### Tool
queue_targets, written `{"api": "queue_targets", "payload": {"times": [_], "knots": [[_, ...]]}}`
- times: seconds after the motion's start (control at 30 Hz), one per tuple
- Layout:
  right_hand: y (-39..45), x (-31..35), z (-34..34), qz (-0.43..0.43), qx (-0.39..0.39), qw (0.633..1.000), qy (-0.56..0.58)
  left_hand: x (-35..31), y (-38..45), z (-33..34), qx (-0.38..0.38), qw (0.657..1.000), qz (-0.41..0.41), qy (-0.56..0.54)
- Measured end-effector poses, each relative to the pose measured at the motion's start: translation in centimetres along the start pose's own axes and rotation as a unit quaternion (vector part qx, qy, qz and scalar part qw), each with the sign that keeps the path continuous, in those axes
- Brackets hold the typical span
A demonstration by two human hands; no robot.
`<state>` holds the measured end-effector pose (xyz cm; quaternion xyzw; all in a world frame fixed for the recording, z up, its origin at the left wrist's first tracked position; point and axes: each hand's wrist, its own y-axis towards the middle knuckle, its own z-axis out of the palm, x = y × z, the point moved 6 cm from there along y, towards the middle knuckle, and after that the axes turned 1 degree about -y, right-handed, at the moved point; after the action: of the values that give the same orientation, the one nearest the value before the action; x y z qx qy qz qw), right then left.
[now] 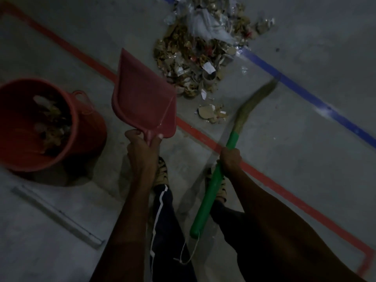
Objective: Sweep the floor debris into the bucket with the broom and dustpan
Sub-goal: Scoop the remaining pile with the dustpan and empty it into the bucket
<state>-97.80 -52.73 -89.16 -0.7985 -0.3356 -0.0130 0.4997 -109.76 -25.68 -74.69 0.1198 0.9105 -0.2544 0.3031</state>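
My left hand (143,148) grips the handle of a red dustpan (142,94), held in the air with nothing in its pan, between the bucket and the debris. My right hand (231,159) grips the green handle of a broom (211,188); its straw bristles (256,100) are blurred, just right of a small patch of scraps (213,113). A large pile of paper, leaf and plastic debris (195,51) lies on the floor ahead. The red bucket (85,139) stands at the left with debris inside.
The floor is grey concrete with a red tape line (195,133) running diagonally under the dustpan and a blue tape line (301,92) to the right. A grey metal strip (57,214) lies at lower left. My feet (162,171) stand below the hands.
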Motion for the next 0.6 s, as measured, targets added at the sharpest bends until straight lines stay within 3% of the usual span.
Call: {"api": "queue_targets", "payload": {"times": [0.17,0.33,0.47,0.6], "knots": [[-1.5,-1.3,-2.1,-0.129,0.019,0.99,-0.057,0.7,-5.8,0.4,-0.035,0.998,-0.034,-0.03],[-1.4,-3.4,-5.0,-0.284,0.008,0.952,-0.117,2.1,-11.9,1.9,-0.047,0.989,-0.086,-0.113],[0.0,-6.2,-7.2,-0.305,-0.027,0.942,-0.139,4.2,-17.1,3.8,-0.063,0.98,-0.107,-0.158],[2.3,-9.9,-9.7,-0.228,-0.032,0.968,-0.098,7.1,-21.8,5.3,-0.09,0.964,-0.148,-0.204]]}}
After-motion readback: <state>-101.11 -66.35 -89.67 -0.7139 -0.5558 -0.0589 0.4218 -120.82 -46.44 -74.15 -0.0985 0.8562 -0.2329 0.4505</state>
